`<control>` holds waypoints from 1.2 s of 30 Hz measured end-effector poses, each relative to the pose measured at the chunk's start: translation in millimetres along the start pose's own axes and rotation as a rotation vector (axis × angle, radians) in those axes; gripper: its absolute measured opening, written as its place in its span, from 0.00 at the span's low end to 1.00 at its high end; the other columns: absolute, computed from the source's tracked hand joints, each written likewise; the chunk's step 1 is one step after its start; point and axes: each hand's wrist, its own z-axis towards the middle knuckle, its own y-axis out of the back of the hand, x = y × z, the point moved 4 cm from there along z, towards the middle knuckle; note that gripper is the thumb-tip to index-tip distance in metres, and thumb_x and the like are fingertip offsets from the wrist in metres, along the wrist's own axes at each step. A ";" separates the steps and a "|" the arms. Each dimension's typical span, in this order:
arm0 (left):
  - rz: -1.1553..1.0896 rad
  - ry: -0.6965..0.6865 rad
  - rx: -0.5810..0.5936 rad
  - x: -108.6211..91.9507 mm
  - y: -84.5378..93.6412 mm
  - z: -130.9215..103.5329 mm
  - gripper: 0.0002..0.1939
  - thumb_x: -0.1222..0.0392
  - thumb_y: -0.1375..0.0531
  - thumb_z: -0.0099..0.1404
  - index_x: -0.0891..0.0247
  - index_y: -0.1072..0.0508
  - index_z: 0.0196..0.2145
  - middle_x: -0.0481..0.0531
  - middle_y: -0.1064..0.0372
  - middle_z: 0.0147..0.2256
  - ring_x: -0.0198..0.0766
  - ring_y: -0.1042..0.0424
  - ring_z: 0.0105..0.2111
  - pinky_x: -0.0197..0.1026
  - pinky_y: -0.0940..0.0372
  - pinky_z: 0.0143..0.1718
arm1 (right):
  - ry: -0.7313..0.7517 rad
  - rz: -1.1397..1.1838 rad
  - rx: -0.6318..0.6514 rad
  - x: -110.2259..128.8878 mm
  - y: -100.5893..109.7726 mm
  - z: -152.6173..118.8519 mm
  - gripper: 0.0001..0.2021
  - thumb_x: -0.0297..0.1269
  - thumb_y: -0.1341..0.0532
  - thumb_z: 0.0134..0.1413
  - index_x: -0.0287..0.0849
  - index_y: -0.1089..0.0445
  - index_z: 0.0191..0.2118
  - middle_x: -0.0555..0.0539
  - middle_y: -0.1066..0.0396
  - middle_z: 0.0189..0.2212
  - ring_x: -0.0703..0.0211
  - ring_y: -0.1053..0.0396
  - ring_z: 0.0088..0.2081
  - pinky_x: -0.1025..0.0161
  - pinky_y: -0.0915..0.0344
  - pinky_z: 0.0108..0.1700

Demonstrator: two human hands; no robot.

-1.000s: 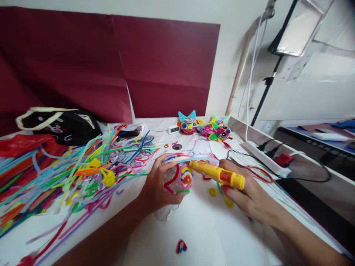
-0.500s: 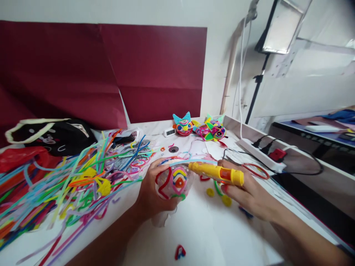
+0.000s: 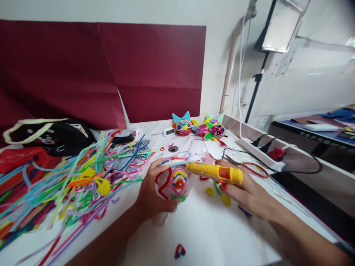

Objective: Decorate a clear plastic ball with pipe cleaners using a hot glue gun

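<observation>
My left hand (image 3: 149, 190) is wrapped round a clear plastic bottle (image 3: 160, 218) that bears coloured pipe-cleaner shapes, among them a pink-rimmed oval (image 3: 179, 181) and a red curve. In my right hand (image 3: 246, 195) is a yellow hot glue gun (image 3: 213, 171), its tip pointing left against or just over the bottle's upper side; whether it touches I cannot tell. A light blue strip passes behind the tip. On the white table below lies a small red and blue pipe-cleaner piece (image 3: 179, 251). Yellow coils (image 3: 226, 200) rest under my right hand.
A heap of pipe cleaners (image 3: 83, 184) spreads over the left side, before a black bag (image 3: 50, 136). Two finished colourful figures (image 3: 183, 123) and a small digital clock (image 3: 169, 131) stand at the back. Scissors (image 3: 253, 169) and a power strip (image 3: 262, 153) with cords lie right.
The glue gun's tip has shifted very slightly left over the bottle. Otherwise both hands keep their hold and the table looks the same.
</observation>
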 end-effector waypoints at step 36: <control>-0.082 0.065 -0.050 -2.8 4.6 0.4 0.43 0.50 0.26 0.44 0.55 0.38 0.55 0.62 0.35 0.55 0.59 0.32 0.56 0.61 0.31 0.51 | 0.023 0.072 -0.034 -5.4 6.0 -6.3 0.05 0.29 0.44 0.52 0.46 0.38 0.35 0.52 0.38 0.30 0.60 0.39 0.30 0.62 0.41 0.32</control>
